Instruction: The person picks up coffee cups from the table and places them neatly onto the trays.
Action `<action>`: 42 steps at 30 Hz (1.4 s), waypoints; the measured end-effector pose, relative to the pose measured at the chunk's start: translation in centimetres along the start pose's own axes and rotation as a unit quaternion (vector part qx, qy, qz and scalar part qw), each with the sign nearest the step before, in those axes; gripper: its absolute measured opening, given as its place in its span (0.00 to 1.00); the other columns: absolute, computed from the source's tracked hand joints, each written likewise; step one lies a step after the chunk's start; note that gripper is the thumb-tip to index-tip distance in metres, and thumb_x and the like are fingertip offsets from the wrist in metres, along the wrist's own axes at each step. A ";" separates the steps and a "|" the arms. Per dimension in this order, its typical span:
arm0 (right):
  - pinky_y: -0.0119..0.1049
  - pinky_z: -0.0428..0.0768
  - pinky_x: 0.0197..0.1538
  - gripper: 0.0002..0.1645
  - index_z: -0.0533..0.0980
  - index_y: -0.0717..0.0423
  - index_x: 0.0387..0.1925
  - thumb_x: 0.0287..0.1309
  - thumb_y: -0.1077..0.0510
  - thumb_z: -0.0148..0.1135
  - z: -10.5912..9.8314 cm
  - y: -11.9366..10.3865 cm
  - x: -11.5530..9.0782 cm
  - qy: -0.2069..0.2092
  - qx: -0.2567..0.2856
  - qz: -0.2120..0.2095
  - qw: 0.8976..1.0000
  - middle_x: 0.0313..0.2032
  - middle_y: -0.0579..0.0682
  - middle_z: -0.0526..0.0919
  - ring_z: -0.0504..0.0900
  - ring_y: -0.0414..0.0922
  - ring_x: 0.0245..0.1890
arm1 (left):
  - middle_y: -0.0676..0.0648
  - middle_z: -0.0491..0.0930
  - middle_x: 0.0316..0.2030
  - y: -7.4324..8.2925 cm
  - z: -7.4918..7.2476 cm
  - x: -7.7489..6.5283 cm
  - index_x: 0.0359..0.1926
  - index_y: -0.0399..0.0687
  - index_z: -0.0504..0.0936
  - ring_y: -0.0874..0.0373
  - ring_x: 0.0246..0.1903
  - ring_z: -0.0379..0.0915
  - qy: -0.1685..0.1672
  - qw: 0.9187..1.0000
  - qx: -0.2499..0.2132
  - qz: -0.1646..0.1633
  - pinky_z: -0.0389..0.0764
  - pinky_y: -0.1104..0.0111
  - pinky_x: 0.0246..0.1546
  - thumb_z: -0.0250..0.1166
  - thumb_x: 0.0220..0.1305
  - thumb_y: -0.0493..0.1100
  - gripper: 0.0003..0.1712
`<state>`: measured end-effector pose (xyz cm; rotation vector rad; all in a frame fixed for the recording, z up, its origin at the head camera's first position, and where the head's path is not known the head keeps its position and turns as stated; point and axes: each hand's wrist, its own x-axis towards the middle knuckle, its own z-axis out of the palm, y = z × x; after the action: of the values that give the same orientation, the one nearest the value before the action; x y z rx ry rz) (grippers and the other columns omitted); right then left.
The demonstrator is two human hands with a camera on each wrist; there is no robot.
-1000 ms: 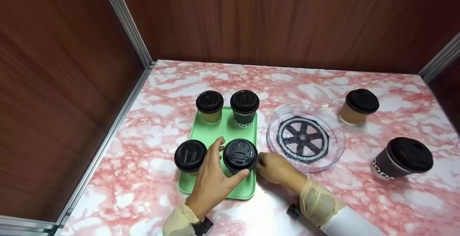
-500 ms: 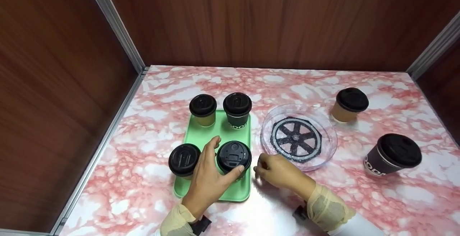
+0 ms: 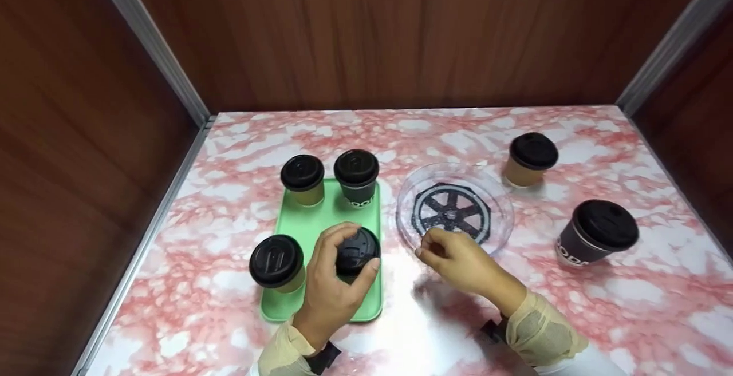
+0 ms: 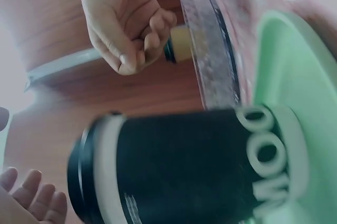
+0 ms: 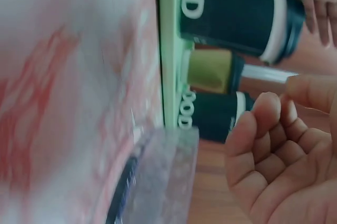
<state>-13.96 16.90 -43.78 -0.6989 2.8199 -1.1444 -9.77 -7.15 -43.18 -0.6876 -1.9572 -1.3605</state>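
A dark paper coffee cup (image 4: 184, 166) with a black lid (image 3: 358, 251) and white lettering stands upright in the near right of a green tray (image 3: 306, 224). My left hand (image 3: 335, 284) hovers over this cup, thumb and fingers spread around the lid in the head view. The right wrist view shows its fingertips (image 5: 322, 21) off the lid. My right hand (image 3: 458, 258) is above the table just right of the tray, fingers loosely curled, holding nothing. A tan cup (image 3: 289, 284) stands to the left; another tan cup (image 3: 309, 196) and a dark cup (image 3: 359, 193) stand at the tray's far end.
A clear round dish (image 3: 504, 216) with a black wheel-like pattern lies right of the tray, partly behind my right hand. Further right stand a tan cup (image 3: 522, 173) and a larger dark cup (image 3: 578, 244), both lidded. Wooden panels (image 3: 401, 32) enclose the marbled table (image 3: 194, 204).
My right hand has drawn away from the near right cup, rightward and up. My left hand has loosened and lifted from it. The head view has shifted, moving the scene left in frame.
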 end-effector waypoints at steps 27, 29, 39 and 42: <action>0.48 0.78 0.50 0.04 0.77 0.54 0.31 0.61 0.59 0.65 -5.7 3.9 -1.2 0.140 0.077 0.058 0.985 0.37 0.46 0.82 0.80 0.45 0.42 | 0.45 0.61 0.68 2.4 7.3 -2.0 0.70 0.42 0.59 0.53 0.68 0.56 -0.237 0.960 0.074 -0.127 0.60 0.59 0.67 0.68 0.60 0.54 0.44; 0.50 0.75 0.54 0.03 0.77 0.55 0.32 0.61 0.61 0.65 -6.0 4.5 -1.1 0.163 0.075 0.060 0.982 0.42 0.49 0.81 0.78 0.47 0.46 | 0.43 0.57 0.70 2.2 7.9 -2.0 0.72 0.40 0.57 0.51 0.69 0.53 -0.245 0.956 0.082 -0.137 0.57 0.58 0.68 0.68 0.59 0.55 0.48; 0.61 0.57 0.66 0.31 0.68 0.61 0.64 0.62 0.55 0.63 -6.9 7.6 -0.1 0.140 -0.023 0.119 0.983 0.68 0.60 0.62 0.59 0.62 0.67 | 0.39 0.28 0.75 0.7 10.1 -2.3 0.75 0.37 0.33 0.46 0.73 0.29 -0.263 0.918 0.055 -0.292 0.42 0.58 0.70 0.65 0.58 0.64 0.65; 0.62 0.53 0.67 0.40 0.58 0.62 0.71 0.63 0.52 0.62 -7.1 8.5 0.2 0.113 -0.027 0.145 0.983 0.71 0.64 0.55 0.55 0.64 0.69 | 0.37 0.28 0.74 0.2 10.8 -2.0 0.75 0.37 0.31 0.45 0.73 0.29 -0.234 0.910 0.017 -0.340 0.42 0.57 0.70 0.66 0.58 0.63 0.66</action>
<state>-18.83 26.88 -44.22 -0.1546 3.0127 -1.1638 -10.64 3.02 -47.34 -0.3272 -2.7737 -1.6514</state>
